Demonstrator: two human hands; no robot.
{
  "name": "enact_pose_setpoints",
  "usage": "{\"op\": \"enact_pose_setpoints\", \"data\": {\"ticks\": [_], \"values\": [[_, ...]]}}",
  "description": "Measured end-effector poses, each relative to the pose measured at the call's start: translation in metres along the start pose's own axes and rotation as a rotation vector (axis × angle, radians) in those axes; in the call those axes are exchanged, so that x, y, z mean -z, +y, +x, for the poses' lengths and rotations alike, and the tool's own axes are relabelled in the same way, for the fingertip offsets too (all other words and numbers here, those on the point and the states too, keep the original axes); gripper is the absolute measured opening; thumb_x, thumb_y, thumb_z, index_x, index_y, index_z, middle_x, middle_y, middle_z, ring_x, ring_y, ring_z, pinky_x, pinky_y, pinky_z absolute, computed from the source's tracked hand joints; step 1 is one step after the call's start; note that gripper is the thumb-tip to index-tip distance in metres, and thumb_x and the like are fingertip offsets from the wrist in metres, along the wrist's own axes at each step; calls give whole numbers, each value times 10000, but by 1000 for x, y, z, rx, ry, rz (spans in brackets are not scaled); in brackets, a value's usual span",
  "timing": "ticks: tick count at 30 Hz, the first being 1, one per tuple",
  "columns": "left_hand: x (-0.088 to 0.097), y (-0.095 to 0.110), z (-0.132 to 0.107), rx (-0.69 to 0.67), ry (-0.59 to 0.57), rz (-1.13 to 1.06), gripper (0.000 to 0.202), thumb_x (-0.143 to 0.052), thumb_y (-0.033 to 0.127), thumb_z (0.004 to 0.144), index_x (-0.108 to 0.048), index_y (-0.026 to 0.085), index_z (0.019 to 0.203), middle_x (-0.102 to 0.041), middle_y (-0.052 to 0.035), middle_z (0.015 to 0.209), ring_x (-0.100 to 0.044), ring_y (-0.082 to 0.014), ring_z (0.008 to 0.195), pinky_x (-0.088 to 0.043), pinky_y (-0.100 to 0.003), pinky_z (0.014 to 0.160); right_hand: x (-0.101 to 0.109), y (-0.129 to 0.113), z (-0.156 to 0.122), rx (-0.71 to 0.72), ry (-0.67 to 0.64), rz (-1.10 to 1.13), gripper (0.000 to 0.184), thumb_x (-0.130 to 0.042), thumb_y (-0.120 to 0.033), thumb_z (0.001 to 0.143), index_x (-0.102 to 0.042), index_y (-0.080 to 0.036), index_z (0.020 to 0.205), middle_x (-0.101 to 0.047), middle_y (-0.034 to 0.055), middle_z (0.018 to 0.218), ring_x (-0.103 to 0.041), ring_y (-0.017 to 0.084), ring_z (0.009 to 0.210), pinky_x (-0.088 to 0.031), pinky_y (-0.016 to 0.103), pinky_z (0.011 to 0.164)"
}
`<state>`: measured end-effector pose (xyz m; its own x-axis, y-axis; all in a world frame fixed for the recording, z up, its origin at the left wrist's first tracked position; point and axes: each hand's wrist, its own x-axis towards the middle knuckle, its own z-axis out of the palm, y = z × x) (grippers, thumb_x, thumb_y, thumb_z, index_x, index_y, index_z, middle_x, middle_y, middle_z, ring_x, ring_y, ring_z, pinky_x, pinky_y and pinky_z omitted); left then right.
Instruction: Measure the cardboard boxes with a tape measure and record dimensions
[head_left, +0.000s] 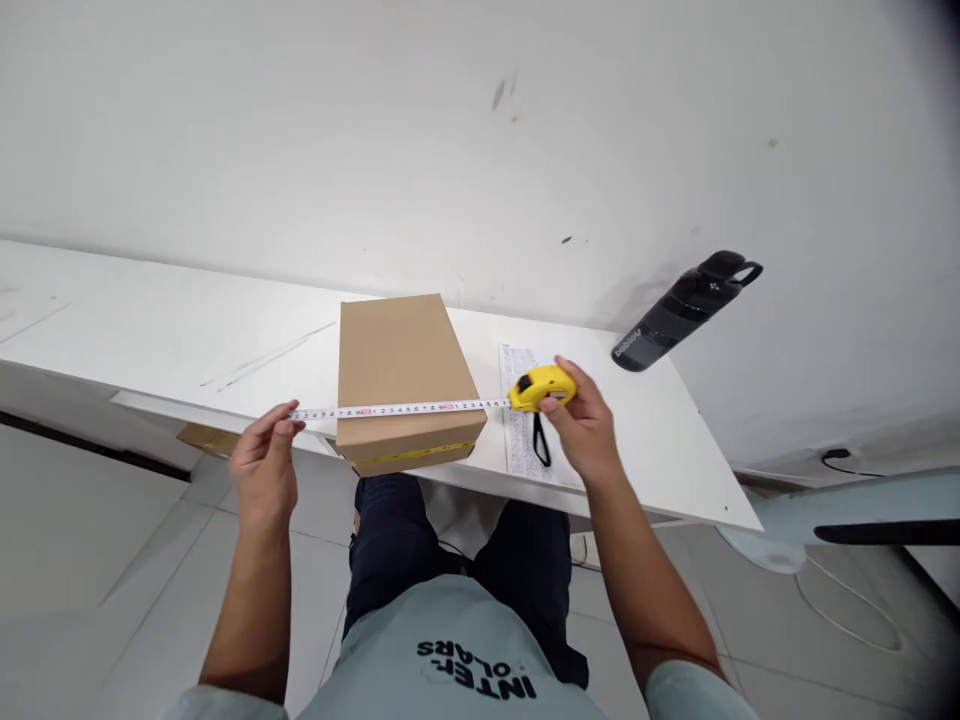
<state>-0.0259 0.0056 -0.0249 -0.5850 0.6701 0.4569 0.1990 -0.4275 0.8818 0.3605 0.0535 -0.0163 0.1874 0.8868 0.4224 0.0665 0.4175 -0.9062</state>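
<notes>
A pale grey-green T-shirt [375,645] with short sleeves [694,690] bears chunky black lettering [491,672], perhaps "INTER-OLARS", though the fabric curves away; below it, dark navy trousers [390,535].

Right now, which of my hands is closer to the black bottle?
Your right. The right hand, holding the yellow tape measure, is just left of and nearer you than the bottle; the left hand is beyond the cardboard box, farther left.
</notes>
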Motion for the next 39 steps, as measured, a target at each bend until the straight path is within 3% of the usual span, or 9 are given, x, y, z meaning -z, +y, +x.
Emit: {"op": "enact_pose_setpoints", "data": {"ticks": [4,9,15,21,23,26,32,36,39], "values": [[-2,1,-11,-182,-233,197,297,-687,481,913,-754,204,996,-771,-89,1117,-713,-223,1097,-556,-435,1031,-25,4,0,-29,-131,13,581,-799,-511,810,-648,-291,1326,-631,85,1396,-595,275,1271,-472,475,1111],[-3,12,-17,-496,-458,342,480,-526,621,971,-699,260,1236,-696,-101,1340,-582,-273,1342,-448,-507,1147,-24,-4,-1,-51,-208,9,581,-773,-490,846,-619,-294,1371,-626,74,1379,-607,254,1222,-486,440,1084],[-10,12,-25,-575,-390,413,354,-700,295,933,-659,278,1284,-698,-80,1347,-599,-256,1335,-497,-497,1111,-23,-7,-4,-59,-241,1,602,-738,-501,875,-575,-317,1424,-620,68,1348,-626,218,1081,-532,400,988],[-7,21,-28,-767,-205,412,226,-768,126,844,-740,266,1019,-805,-17,1029,-756,-195,927,-593,-401,876,-18,-16,-4,-59,-204,2,574,-777,-510,834,-641,-300,1351,-653,73,1318,-631,242,1109,-530,432,1011],[-4,35,-31,-841,-210,425,273,-778,99,825,-735,281,1023,-807,-3,1016,-748,-186,901,-590,-387,845,-8,-25,-12,-62,-143,19,552,-825,-492,792,-685,-293,1287,-682,75,1260,-647,250,1076,-550,429,972],[-7,58,-46,-919,-351,451,300,-780,94,819,-716,276,1048,-808,2,991,-718,-187,953,-581,-377,862,9,-37,-42,-84,-4,88,521,-856,-504,754,-727,-285,1209,-715,81,1125,-671,257,987,-581,387,852],[-60,68,-102,-1098,-577,330,168,-773,226,867,-729,258,1025,-781,28,867,-660,-157,961,-525,-334,1005,4,-35,-118,-422,-27,235,523,-909,-490,689,-750,-287,1145,-744,63,1005,-684,232,870,-584,338,761],[-95,64,-133,-1015,-744,307,231,-743,231,884,-700,227,1110,-770,-28,1054,-621,-192,1171,-473,-373,1098,4,-22,-138,-514,127,311,574,-899,-576,659,-743,-284,1129,-750,60,1035,-678,228,895,-575,337,791],[-110,68,-130,-1036,-828,423,430,-734,481,879,-654,276,1248,-699,-63,1297,-526,-262,1339,-356,-469,1212,21,-13,-143,-539,252,354,594,-896,-611,641,-735,-292,1116,-739,56,1069,-673,220,898,-570,318,750]]}}
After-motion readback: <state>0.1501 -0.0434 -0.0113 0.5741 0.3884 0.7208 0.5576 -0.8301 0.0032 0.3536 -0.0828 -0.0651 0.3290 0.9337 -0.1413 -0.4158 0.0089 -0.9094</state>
